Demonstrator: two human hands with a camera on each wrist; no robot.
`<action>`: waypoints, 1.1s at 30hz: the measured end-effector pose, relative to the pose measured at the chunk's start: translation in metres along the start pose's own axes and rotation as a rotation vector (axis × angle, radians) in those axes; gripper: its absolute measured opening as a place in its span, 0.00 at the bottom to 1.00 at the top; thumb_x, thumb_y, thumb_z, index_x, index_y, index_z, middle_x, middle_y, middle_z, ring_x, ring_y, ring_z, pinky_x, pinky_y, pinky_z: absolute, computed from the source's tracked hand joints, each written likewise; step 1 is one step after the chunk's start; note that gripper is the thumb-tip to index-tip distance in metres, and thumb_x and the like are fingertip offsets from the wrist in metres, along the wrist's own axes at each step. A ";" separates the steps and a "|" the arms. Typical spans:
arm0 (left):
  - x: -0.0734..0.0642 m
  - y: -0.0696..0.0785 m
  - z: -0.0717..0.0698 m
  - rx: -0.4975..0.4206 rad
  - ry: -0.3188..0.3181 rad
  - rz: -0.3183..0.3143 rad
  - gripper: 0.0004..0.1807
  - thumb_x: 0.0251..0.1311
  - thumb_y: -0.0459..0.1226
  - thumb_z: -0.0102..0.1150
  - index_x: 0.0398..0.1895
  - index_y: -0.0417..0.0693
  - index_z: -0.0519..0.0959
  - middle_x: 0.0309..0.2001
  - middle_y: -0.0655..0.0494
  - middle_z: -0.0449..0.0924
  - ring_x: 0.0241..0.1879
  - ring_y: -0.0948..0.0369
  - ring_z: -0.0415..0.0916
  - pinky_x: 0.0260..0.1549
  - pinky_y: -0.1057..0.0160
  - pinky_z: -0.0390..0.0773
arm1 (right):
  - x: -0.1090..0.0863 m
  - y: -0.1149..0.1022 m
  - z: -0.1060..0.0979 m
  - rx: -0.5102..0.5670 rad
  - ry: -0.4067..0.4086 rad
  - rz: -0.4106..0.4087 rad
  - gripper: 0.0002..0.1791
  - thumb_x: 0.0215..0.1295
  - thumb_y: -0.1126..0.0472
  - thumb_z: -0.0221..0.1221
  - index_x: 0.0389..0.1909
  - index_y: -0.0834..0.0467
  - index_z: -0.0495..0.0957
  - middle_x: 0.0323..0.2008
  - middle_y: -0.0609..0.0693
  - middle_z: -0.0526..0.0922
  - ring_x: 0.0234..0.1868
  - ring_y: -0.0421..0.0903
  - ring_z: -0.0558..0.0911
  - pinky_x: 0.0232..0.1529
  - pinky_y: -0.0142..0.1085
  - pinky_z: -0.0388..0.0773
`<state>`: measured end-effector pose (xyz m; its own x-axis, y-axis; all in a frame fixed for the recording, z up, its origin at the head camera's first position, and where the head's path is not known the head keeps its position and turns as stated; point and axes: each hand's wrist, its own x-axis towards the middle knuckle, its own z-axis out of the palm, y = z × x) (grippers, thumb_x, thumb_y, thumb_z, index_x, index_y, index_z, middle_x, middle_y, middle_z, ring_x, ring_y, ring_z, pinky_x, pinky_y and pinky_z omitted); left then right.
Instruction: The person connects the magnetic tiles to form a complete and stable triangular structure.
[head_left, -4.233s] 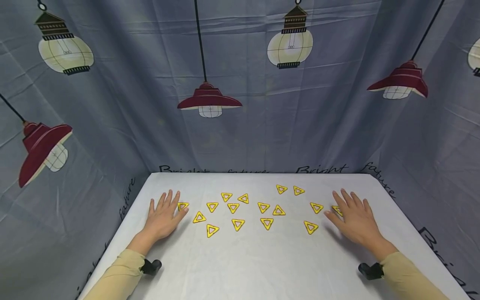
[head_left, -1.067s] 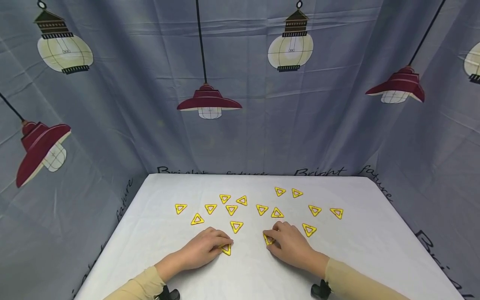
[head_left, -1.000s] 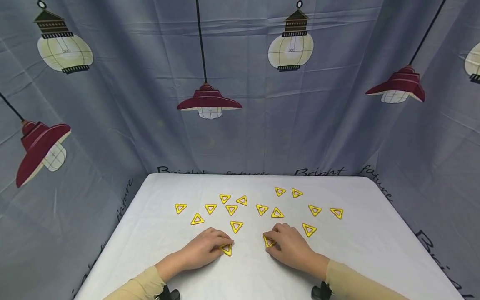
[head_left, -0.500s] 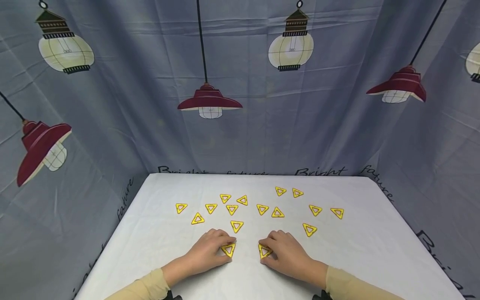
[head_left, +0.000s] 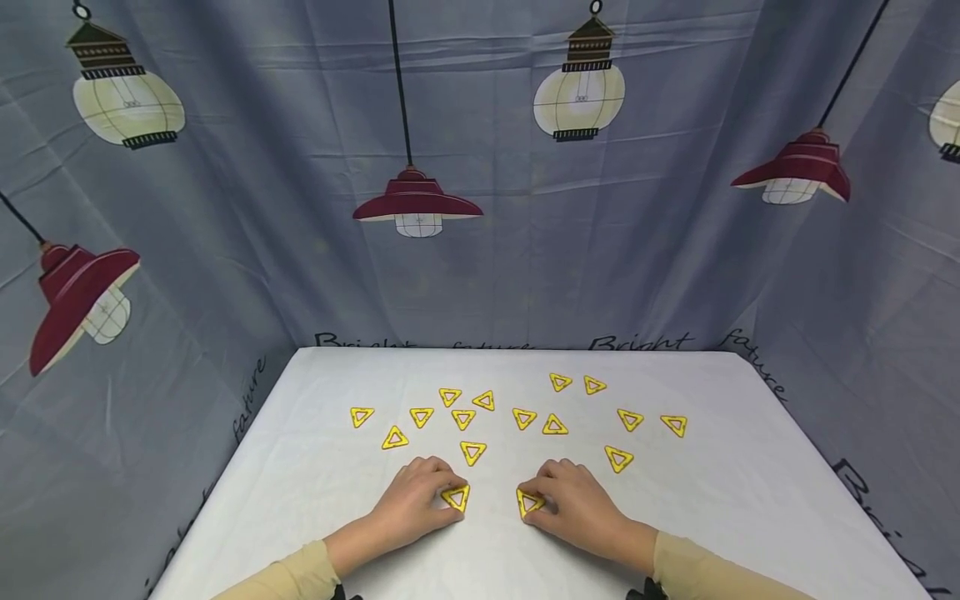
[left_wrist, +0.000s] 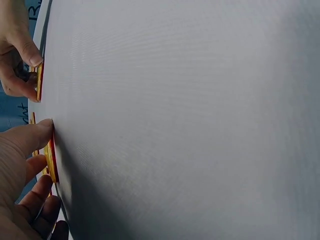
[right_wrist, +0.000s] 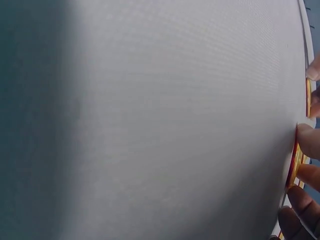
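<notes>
My left hand (head_left: 412,504) pinches a yellow triangular frame (head_left: 465,498) between thumb and forefinger, low over the white table. Opposite it, my right hand (head_left: 577,508) holds a second yellow triangular frame (head_left: 520,502) the same way. Each piece has an open centre, and a short gap separates the two. Seen edge-on in the left wrist view, the left triangle (left_wrist: 51,157) shows a red underside; its thumb and forefinger press on opposite corners. The right triangle (right_wrist: 293,159) also has a red lower side in the right wrist view.
Several similar yellow triangles lie scattered behind the hands, one of the closest being a triangle (head_left: 473,443) just beyond the gap. Another triangle (head_left: 618,450) lies right of the right hand. A grey curtain (head_left: 495,283) with printed lamps surrounds the white table (head_left: 480,558).
Both hands, earlier spread flat at the table's sides, moved inward and each took a triangle from the front row. Over the last second the triangles came slightly closer together and turned.
</notes>
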<state>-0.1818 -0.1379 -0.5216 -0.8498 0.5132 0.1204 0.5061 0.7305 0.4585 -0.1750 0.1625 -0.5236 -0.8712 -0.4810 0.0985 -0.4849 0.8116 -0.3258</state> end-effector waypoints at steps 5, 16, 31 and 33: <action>-0.001 0.000 -0.001 -0.029 0.002 0.005 0.19 0.56 0.50 0.75 0.50 0.59 0.86 0.47 0.69 0.77 0.44 0.67 0.68 0.46 0.60 0.71 | -0.001 0.000 -0.001 0.045 0.009 -0.001 0.21 0.56 0.41 0.73 0.50 0.42 0.88 0.37 0.31 0.75 0.35 0.33 0.68 0.38 0.36 0.68; 0.001 0.002 -0.002 0.010 -0.020 0.038 0.20 0.57 0.50 0.74 0.51 0.60 0.82 0.42 0.69 0.76 0.41 0.69 0.70 0.43 0.61 0.75 | 0.000 0.000 0.000 0.067 0.034 -0.008 0.19 0.56 0.44 0.75 0.49 0.42 0.88 0.36 0.31 0.74 0.34 0.33 0.67 0.36 0.35 0.65; 0.005 -0.001 -0.002 -0.297 -0.074 -0.105 0.20 0.54 0.44 0.77 0.49 0.53 0.83 0.32 0.69 0.77 0.28 0.69 0.70 0.30 0.67 0.72 | 0.000 0.002 -0.002 0.097 0.004 0.027 0.21 0.56 0.44 0.74 0.51 0.43 0.88 0.37 0.31 0.76 0.38 0.33 0.70 0.39 0.36 0.68; 0.005 -0.002 -0.002 -0.356 -0.077 -0.128 0.20 0.54 0.42 0.77 0.49 0.50 0.84 0.31 0.67 0.77 0.27 0.69 0.69 0.28 0.67 0.71 | 0.002 0.002 -0.002 0.110 0.002 0.026 0.20 0.55 0.44 0.75 0.49 0.42 0.88 0.37 0.31 0.76 0.37 0.33 0.71 0.39 0.37 0.68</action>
<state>-0.1873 -0.1371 -0.5202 -0.8823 0.4703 -0.0177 0.3024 0.5955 0.7443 -0.1775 0.1642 -0.5218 -0.8835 -0.4595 0.0906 -0.4510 0.7825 -0.4292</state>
